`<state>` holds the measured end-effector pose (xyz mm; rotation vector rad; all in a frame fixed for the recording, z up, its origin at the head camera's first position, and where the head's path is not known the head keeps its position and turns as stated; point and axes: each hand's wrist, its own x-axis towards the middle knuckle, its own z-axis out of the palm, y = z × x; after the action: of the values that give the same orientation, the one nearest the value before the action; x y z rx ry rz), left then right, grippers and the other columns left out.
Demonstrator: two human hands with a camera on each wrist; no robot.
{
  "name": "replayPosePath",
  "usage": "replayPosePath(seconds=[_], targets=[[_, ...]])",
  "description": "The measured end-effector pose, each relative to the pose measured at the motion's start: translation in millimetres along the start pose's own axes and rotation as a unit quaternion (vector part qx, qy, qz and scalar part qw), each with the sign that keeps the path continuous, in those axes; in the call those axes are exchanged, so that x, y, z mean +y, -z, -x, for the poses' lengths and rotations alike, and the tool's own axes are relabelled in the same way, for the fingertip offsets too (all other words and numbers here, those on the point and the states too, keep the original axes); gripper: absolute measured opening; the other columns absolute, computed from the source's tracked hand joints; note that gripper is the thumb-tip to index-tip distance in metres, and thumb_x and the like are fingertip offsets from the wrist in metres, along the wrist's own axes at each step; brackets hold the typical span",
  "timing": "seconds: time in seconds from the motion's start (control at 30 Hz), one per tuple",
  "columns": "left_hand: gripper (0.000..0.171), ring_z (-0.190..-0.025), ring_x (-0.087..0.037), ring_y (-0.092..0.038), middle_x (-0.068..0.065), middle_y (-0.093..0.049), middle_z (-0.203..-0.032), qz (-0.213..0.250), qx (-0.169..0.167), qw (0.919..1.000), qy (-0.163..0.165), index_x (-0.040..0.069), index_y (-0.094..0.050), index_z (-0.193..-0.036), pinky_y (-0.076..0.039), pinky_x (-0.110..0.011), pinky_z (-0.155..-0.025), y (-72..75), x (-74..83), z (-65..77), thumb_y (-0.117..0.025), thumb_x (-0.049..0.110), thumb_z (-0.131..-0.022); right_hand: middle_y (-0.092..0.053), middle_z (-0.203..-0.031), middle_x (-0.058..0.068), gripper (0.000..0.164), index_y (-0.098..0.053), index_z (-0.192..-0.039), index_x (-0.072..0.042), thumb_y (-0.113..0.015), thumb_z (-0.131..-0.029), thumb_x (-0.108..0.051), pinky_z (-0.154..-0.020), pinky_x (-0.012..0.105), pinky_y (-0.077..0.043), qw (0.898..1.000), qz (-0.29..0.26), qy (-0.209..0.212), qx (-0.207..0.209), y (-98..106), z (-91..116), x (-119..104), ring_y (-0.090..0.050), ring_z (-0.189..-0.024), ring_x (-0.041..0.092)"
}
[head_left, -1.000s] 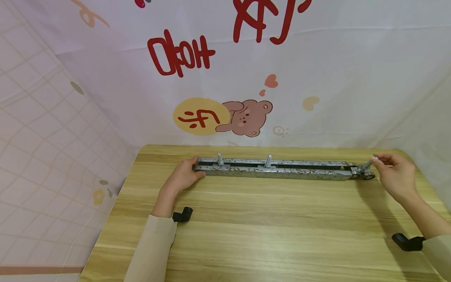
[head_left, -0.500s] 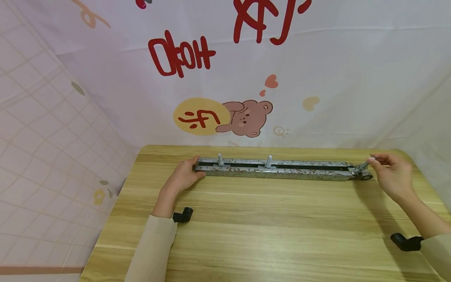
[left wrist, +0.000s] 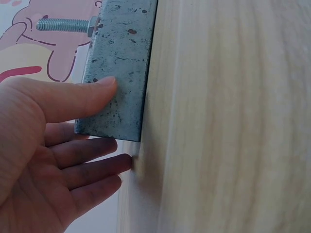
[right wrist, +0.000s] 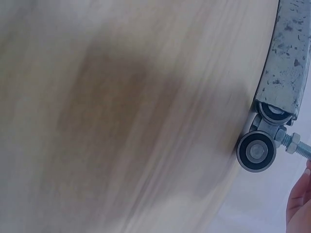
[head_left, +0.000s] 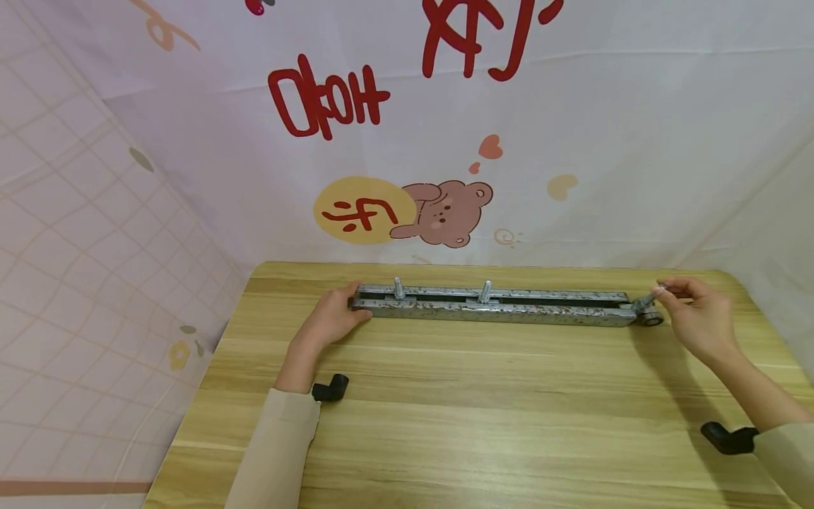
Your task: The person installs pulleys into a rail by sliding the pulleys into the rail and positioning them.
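A long, scuffed steel channel rail (head_left: 547,311) lies across the far part of the table, its slot facing up. Two threaded bolts (head_left: 398,288) stand up out of that slot. At the rail's left end my left hand (head_left: 331,314) grips it; in the left wrist view the thumb presses the rail's side (left wrist: 121,63) and the lower fingers are free below the end. My right hand (head_left: 706,325) pinches the tilted bolt of a roller trolley (head_left: 650,319) at the right end. One wheel pair is inside the channel, while another wheel (right wrist: 256,151) is outside its mouth.
Behind the rail rises a white printed cloth (head_left: 598,127) with a bear and red characters. Side cloths stand at left and right. Black angled pieces (head_left: 331,388) sit by both wrists. Wood-grain tabletop (head_left: 483,410) extends in front of the rail.
My right hand has moved left with the trolley, and its leading wheels have entered the rail's right end. The left hand and the rail have stayed in place.
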<state>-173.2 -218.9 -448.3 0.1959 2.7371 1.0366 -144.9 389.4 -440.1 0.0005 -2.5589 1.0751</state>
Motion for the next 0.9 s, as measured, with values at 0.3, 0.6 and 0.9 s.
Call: replayPosePath(seconds=[0.3, 0.6, 0.9], targets=[[0.077, -0.136, -0.036, -0.054, -0.024, -0.048, -0.156, 0.0, -0.002, 1.0, -0.002, 0.001, -0.035, -0.162, -0.047, -0.051, -0.104, 1.3, 0.4, -0.1, -0.075, 0.021, -0.099, -0.061, -0.085, -0.035, 0.029, -0.068, -0.12, 0.01, -0.067, -0.104, -0.014, -0.055, 0.015, -0.043, 1.0, 0.011, 0.006, -0.022, -2.2, 0.7, -5.7, -0.054, -0.079, -0.014], [0.077, -0.135, -0.036, -0.055, -0.024, -0.049, -0.156, 0.002, -0.003, 1.0, -0.002, 0.001, -0.035, -0.163, -0.048, -0.051, -0.102, 1.2, 0.2, 1.0, -0.075, 0.021, -0.099, -0.057, -0.086, -0.04, 0.027, -0.069, -0.118, 0.011, -0.07, -0.102, -0.011, -0.056, 0.013, -0.043, 0.999, 0.014, 0.035, -0.014, -7.9, 0.4, -13.3, -0.053, -0.08, -0.016], [0.077, -0.135, -0.036, -0.055, -0.025, -0.05, -0.154, -0.005, 0.0, 1.0, -0.008, -0.001, -0.036, -0.162, -0.048, -0.053, -0.104, 1.8, 0.3, 0.6, -0.075, 0.02, -0.099, -0.056, -0.088, -0.038, 0.028, -0.07, -0.12, 0.009, -0.07, -0.103, -0.013, -0.055, 0.015, -0.043, 0.999, 0.022, 0.039, -0.03, -11.5, 1.6, -16.6, -0.052, -0.079, -0.015]])
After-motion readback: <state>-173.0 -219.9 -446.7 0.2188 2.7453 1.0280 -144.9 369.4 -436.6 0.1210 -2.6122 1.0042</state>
